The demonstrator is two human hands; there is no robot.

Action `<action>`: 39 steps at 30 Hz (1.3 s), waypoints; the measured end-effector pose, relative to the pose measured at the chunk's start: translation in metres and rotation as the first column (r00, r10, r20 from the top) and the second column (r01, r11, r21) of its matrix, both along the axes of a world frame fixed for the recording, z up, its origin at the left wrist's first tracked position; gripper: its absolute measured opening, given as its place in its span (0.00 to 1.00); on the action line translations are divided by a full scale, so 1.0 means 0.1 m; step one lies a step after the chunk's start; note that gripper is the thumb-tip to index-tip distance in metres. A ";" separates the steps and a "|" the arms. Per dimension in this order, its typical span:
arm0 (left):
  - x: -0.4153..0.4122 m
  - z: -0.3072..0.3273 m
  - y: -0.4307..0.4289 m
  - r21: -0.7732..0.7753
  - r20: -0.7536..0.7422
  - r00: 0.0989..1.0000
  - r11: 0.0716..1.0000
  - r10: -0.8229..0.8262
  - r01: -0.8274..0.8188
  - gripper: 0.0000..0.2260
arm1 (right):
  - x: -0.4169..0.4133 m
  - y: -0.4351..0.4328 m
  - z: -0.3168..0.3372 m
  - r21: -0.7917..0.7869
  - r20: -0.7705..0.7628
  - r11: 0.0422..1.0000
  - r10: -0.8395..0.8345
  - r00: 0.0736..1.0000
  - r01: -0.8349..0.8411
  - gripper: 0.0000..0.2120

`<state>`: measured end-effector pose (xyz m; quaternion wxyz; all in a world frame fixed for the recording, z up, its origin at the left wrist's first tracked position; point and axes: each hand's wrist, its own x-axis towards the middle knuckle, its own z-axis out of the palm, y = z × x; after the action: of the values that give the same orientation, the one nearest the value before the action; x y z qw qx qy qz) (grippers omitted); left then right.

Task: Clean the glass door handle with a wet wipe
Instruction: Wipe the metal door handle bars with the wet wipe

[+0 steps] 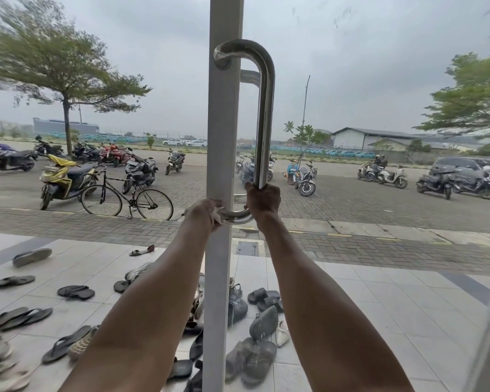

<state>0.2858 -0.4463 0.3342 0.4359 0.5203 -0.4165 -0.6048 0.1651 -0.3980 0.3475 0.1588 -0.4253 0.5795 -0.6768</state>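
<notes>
Wiping seems to be at the bottom bend: the left hand [205, 215] pinches a pale wet wipe [217, 215] against the door handle [266, 114] there, the right hand [263, 196] just beside it curled round the bar. The long shaft above both hands probably awaits wiping.
</notes>
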 end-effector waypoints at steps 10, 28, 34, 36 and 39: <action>-0.16 0.16 0.02 -0.305 0.591 0.735 0.936 0.332 -0.177 0.11 | 0.01 -0.01 -0.02 -0.027 -0.013 0.999 -0.033 0.999 0.032 0.12; 0.01 -0.04 -0.15 -0.025 0.008 0.997 0.996 -0.083 0.083 0.10 | -0.01 -0.07 -0.03 -0.024 -0.018 0.999 -0.029 0.999 0.028 0.13; -0.18 -0.33 0.06 0.012 -0.750 0.658 0.993 -0.067 0.114 0.11 | 0.01 -0.06 -0.03 -0.019 -0.015 0.999 -0.036 0.999 0.036 0.13; -0.29 -0.34 0.14 -0.038 -0.870 0.489 0.997 -0.065 0.065 0.11 | 0.02 -0.07 -0.04 -0.019 -0.020 0.999 -0.050 0.999 0.050 0.14; -0.36 -0.33 0.22 -0.064 -0.877 0.477 0.998 -0.058 0.003 0.11 | 0.03 -0.09 -0.04 -0.025 -0.024 0.997 -0.076 0.997 0.075 0.18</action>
<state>0.2497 -0.4240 0.3012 0.5905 0.1187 -0.1604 -0.7820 0.1682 -0.4072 0.3433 0.1208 -0.4135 0.5890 -0.6838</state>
